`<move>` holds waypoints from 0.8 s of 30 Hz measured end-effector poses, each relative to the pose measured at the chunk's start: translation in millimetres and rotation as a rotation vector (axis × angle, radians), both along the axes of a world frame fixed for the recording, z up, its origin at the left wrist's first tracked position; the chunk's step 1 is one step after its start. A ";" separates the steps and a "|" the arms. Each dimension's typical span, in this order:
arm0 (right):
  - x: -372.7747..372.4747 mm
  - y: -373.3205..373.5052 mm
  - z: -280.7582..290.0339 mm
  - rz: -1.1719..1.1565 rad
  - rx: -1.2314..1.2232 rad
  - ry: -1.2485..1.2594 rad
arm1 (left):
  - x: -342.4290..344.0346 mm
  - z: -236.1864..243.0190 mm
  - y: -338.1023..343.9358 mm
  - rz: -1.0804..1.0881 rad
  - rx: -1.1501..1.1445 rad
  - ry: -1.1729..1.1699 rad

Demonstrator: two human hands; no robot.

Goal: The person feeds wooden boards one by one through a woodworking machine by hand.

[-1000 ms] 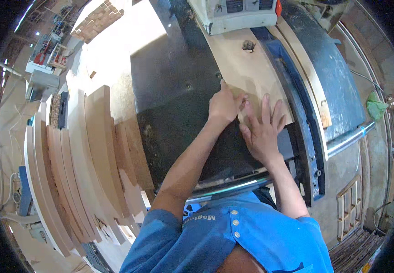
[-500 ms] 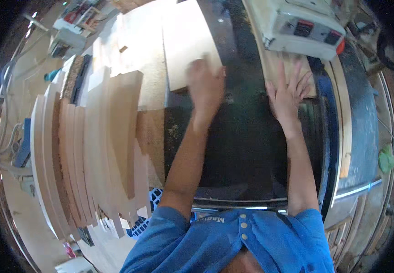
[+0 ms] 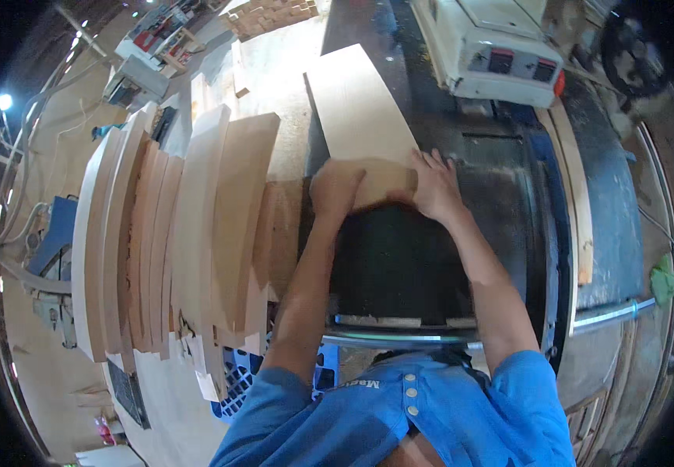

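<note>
A wide pale wooden board (image 3: 364, 109) lies over the dark machine table (image 3: 399, 265), its far end in bright light. At its near end, my left hand (image 3: 337, 189) grips the left corner, fingers curled over the edge. My right hand (image 3: 436, 187) holds the right corner, its thumb at the near edge and its fingers along the side. The undersides of both hands are hidden.
Several boards (image 3: 197, 226) stand on edge in a stack to my left. A white machine housing (image 3: 500, 54) sits at the far right, beside a long wooden strip (image 3: 574, 194). Wood blocks (image 3: 271, 17) are piled at the back. A blue plastic crate (image 3: 240, 373) shows below the stack.
My right hand has left the board by the machine housing and come left onto the wide board. My left hand now grips that board's near corner; the board has shifted right and nearer.
</note>
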State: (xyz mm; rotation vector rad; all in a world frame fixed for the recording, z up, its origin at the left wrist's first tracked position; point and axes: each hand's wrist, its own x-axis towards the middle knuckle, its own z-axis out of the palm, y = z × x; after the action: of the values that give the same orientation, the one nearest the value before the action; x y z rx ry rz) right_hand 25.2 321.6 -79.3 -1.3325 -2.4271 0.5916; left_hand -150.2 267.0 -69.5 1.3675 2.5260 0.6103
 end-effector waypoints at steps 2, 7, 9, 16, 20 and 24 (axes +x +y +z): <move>43.0 -43.9 12.4 -0.010 -0.019 -0.071 | 22.5 3.3 -46.9 -0.091 0.073 -0.038; 126.7 -162.8 13.8 0.042 -0.017 -0.176 | 39.5 -22.1 -124.8 -0.230 0.040 -0.373; 155.9 -199.8 15.7 0.013 -0.004 -0.184 | 75.5 -10.1 -133.3 -0.317 0.016 -0.555; 185.1 -222.3 34.9 -0.091 0.197 -0.380 | 130.8 -11.2 -94.1 -0.503 -0.113 -0.417; 198.8 -189.3 33.5 -0.064 0.284 -0.541 | 156.2 -21.0 -63.6 -0.529 0.017 -0.311; 199.3 -155.7 46.7 -0.010 0.187 -0.568 | 159.3 -12.0 -36.6 -0.504 -0.063 -0.334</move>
State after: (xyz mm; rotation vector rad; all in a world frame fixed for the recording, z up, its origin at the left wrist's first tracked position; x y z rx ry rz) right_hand 224.6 165.9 -32.6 -1.5924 -2.8125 -0.0379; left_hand 9.0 230.3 -81.5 1.6345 1.8309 0.5875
